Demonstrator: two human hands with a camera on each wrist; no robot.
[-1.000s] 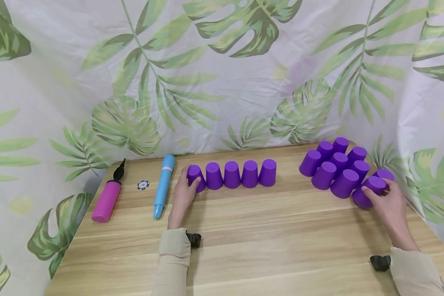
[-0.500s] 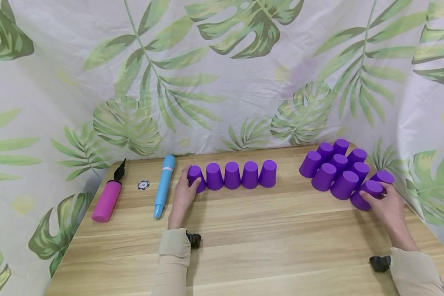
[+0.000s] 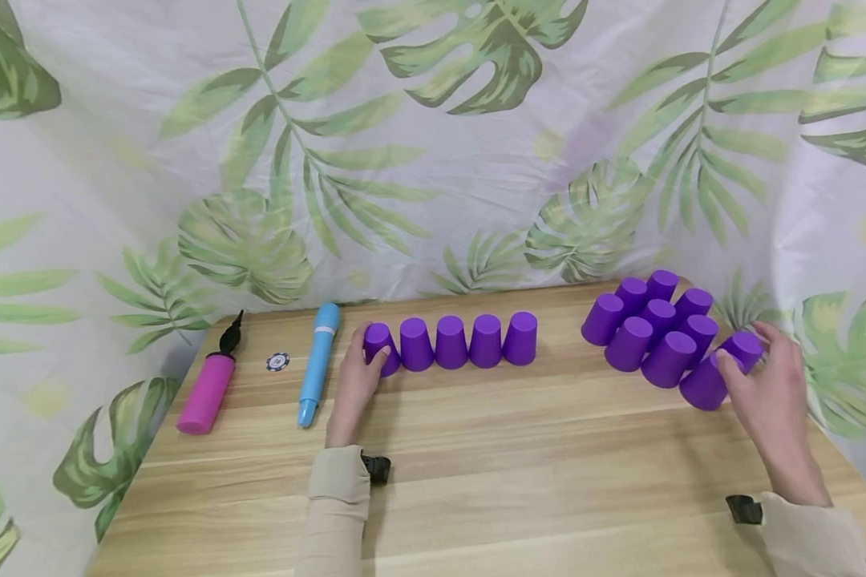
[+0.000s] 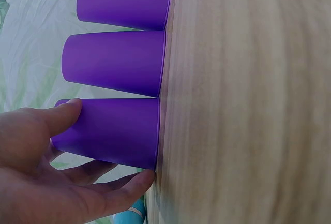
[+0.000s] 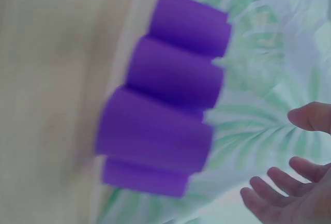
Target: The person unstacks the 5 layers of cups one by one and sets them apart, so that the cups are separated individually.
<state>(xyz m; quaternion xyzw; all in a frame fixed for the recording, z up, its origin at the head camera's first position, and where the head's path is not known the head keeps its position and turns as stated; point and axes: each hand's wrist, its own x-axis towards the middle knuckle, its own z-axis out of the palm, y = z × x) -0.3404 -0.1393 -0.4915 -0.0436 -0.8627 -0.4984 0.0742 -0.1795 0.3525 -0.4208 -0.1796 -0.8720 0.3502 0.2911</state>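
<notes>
Far left on the wooden table (image 3: 520, 473): pink cylinder (image 3: 208, 394) with a black pointed end, lying aslant. To its right, a small round chip (image 3: 277, 362), lying flat, then a light-blue tube (image 3: 318, 365), also lying down. Next, the left hand (image 3: 357, 381) gripped the end cup (image 3: 378, 351) of a purple row, thumb on the near side, fingers round the other; the cup stood mouth down on the wood. Extending right from it, the other four cups (image 3: 451, 343) stood mouth down in a line. Well apart, at the right, a cluster of purple cups (image 3: 669, 362) stood close together, likewise inverted. Rightmost, the right hand (image 3: 774, 401) held nothing: thumb and fingers spread, beside the cluster's right end. From the head view it overlapped those cups; the right wrist view, blurred, showed it apart from them. Behind everything hung a leaf-printed cloth (image 3: 476, 200).
</notes>
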